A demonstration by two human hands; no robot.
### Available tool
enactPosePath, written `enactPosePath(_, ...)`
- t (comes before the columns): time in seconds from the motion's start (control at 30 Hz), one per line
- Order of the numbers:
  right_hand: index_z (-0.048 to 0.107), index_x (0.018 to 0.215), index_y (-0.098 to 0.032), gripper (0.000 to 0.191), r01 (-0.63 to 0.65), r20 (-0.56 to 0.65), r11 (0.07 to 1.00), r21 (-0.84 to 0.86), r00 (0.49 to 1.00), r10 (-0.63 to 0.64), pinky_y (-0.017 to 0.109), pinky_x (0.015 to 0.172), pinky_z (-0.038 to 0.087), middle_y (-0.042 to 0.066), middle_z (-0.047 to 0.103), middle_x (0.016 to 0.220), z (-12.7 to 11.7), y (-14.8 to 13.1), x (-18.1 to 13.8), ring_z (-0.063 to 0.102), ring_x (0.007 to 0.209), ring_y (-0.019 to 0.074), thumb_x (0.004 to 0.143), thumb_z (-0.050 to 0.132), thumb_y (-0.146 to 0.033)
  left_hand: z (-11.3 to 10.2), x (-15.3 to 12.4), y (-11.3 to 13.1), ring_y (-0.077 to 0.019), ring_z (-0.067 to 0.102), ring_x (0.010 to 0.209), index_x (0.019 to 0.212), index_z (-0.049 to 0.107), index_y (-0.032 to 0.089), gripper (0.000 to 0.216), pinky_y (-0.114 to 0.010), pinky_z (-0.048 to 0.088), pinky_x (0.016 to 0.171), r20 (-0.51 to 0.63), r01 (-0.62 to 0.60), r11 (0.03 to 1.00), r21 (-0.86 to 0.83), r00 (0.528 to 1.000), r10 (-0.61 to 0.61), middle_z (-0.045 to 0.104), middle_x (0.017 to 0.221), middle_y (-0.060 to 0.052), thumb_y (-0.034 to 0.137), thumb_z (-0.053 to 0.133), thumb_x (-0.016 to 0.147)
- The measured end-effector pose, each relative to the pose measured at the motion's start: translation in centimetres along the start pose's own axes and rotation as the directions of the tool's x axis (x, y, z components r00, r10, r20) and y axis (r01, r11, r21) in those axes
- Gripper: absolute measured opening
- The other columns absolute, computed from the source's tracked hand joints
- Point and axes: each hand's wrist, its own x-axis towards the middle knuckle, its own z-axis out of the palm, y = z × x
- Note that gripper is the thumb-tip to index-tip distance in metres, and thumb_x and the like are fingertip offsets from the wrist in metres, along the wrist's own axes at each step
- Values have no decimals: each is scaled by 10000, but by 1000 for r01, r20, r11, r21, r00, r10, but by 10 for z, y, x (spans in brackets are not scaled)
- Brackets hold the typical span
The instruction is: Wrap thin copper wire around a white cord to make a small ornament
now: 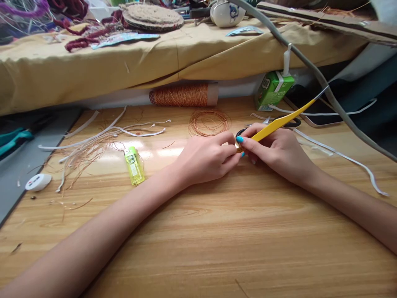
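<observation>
One yellow tool [274,126] slants between gripping right fingers [253,146]; grip of left fingers [228,151] unclear.

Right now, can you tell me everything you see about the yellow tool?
The yellow tool is long, slim and smooth-looking, mostly bright yellow, narrowing to a grey, metal-looking tip. The right hand holds it at a slant above the wooden table, its grey tip pointing up and to the right. Its lower end is hidden among the fingers. The tip meets the grey cable in the picture; I can't tell whether they touch.
</observation>
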Motion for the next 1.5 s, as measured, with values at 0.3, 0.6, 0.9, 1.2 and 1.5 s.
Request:
enactPosePath(0.3, 532, 675, -182, 201, 57, 11, 990, -126, 998, -56, 232, 474, 320, -17, 522, 560, 1, -5, 0, 458, 499, 86, 764, 465, -350, -1, 0, 2, -52, 482, 507, 641, 609, 147, 378, -177, 321, 434, -22, -29, 998, 49, 999, 30, 584, 729, -40, 295, 312, 823)
enactPosePath(0.6, 526, 672, -192, 223, 52, 17, 994, -97, 999, -51, 230, 448, 314, -17, 502, 535, 2, -4, 0, 451, 495, 92, 760, 462, -386, -3, -2, 2, -62, 503, 533, 671, 629, 164, 395, -177, 345, 455, -4, -21, 999, 31, 1000, 21, 611, 748, -43, 303, 295, 830)
enactPosePath(0.9, 543, 710, -193, 179, 95, -8, 994, -50, 995, -95, 222, 450, 324, -8, 526, 586, 2, -3, -3, 475, 528, 95, 741, 503, -366, -5, 1, 2, -65, 515, 565, 688, 642, 179, 362, -192, 362, 494, 66, 59, 996, -73, 996, -54, 609, 793, -37, 315, 335, 820)
enactPosePath(1.2, 525, 695, -199, 205, 89, 71, 995, -44, 994, -85, 221, 438, 309, -23, 503, 548, 2, -2, -1, 431, 476, 82, 741, 492, -395, -6, 3, -1, -64, 504, 582, 668, 650, 175, 330, -197, 367, 525, 112, 98, 979, -177, 991, -79, 606, 815, -34, 277, 365, 801)
enactPosePath(1.5, 531, 676, -202, 191, 160, 46, 978, -132, 987, -156, 231, 461, 326, -9, 521, 614, 3, 1, -1, 444, 516, 93, 755, 469, -364, -5, 3, -2, -70, 503, 604, 714, 644, 170, 315, -196, 373, 530, 115, 85, 979, -186, 991, -64, 591, 836, -45, 263, 354, 797)
